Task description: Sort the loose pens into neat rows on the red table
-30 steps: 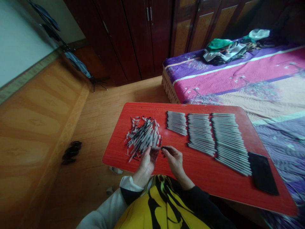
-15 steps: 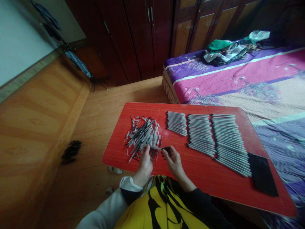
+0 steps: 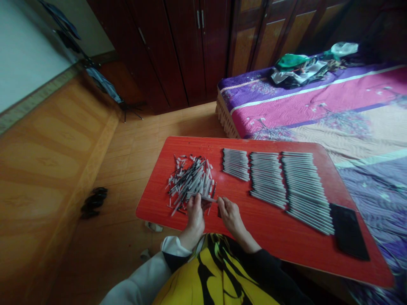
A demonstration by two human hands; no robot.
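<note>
1. White pen barrel: slender, held above the red tabletop between the two hands. Its long axis runs nearly level from left to right in the head view, dipping slightly toward the right.
2. Left hand: fingers curled upward and closed around the barrel's left portion, with the barrel's left end projecting beyond them toward the pile. The barrel's middle lies about equally near both hands.
3. Right hand: thumb and forefinger form a narrow pinch at the barrel's right end. Any separate small part within the pinch is too small to tell.
4. Loose pile of black-and-white pen parts: pieces lie crossed at many angles, directly beyond the left hand, which overlaps the pile's near edge in view.
5. Three blocks of parallel pens: ranged across the table to the right, well beyond the right hand, their long axes nearly level and their dark tips leftward.
</note>
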